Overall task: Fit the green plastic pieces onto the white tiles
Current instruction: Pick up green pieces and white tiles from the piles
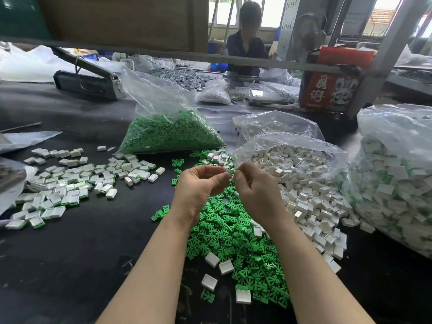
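Note:
Both hands hover over a heap of loose green plastic pieces (236, 232) on the black table. My left hand (201, 185) and my right hand (253, 188) have curled fingers, and their fingertips meet in the middle. Whatever sits between the fingertips is hidden. Loose white tiles (311, 206) spill from an open clear bag (289, 146) to the right of my right hand. A few single white tiles (212, 259) lie on the green heap near my forearms. Fitted tiles with green undersides (70, 185) are spread out at the left.
A clear bag full of green pieces (170, 132) stands behind the hands. A big bag of fitted tiles (397, 183) fills the right edge. A red carton (332, 87) and a metal frame post stand at the back right. A person sits across the table.

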Demonstrator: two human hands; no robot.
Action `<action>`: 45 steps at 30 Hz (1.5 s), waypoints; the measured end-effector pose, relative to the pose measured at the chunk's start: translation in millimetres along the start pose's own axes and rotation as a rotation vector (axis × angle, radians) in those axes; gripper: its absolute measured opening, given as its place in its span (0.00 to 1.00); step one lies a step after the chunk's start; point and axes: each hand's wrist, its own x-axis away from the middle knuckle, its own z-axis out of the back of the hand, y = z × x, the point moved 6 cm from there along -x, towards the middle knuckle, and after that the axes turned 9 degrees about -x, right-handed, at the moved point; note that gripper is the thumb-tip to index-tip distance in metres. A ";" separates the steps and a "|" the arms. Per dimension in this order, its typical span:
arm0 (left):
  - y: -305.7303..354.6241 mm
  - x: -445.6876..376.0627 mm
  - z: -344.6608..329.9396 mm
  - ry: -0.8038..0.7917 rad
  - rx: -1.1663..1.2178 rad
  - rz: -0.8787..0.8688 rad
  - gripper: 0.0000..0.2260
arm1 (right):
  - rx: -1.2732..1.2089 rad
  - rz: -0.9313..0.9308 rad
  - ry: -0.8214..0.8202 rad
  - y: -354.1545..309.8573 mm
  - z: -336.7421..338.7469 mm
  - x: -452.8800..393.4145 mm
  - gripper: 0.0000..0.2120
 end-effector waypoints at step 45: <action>-2.4 11.5 -22.5 -0.396 -0.223 -0.032 0.16 | -0.084 -0.055 -0.285 0.2 -13.9 1.8 0.10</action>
